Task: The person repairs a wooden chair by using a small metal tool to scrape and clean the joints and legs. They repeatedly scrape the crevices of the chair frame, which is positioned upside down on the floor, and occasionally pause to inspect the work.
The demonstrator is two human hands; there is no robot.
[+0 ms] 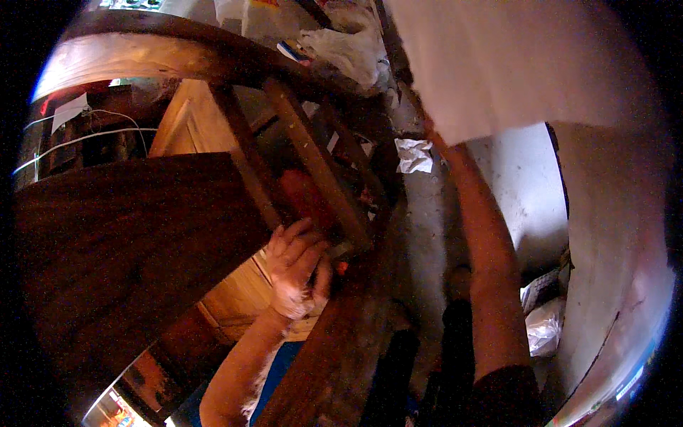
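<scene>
A dark wooden furniture frame with slats [309,146] stands tilted in front of me, and a broad dark board [135,242] lies to its left. My left hand [299,267] is closed at the lower end of the slats, its fingers curled against the wood. The exact grip is partly hidden in shadow. My right forearm [484,249] reaches up and forward along the grey floor strip. A large pale sheet-like thing [526,64] covers most of my right hand [432,134], so its fingers and anything in them do not show.
A crumpled white paper [414,155] lies near my right wrist. White plastic bags [348,46] sit at the far end. Light wooden panels [242,299] show beneath the dark board. Thin white cords [92,134] hang at the left. Another crumpled bag [545,329] lies at the right.
</scene>
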